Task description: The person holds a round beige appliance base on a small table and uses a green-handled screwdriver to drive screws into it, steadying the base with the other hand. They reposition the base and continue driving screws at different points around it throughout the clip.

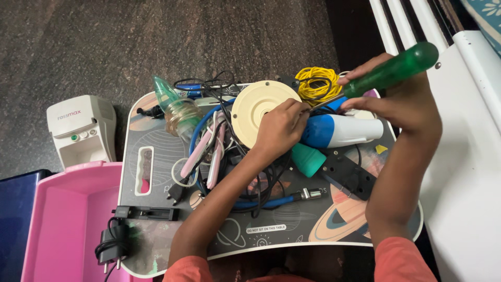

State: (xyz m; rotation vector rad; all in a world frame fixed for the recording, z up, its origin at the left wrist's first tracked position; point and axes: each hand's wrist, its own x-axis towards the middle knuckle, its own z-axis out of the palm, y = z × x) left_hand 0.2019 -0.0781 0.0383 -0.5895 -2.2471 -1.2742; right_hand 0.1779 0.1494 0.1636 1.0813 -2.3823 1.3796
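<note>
Green-handled screwdriver in right hand grip; left hand steadies cream disc.

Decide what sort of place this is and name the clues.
Probably a home floor: a low printed lap table on dark stone flooring, cluttered with tangled black cables, beside a pink plastic tub and a white nebuliser machine.
</note>
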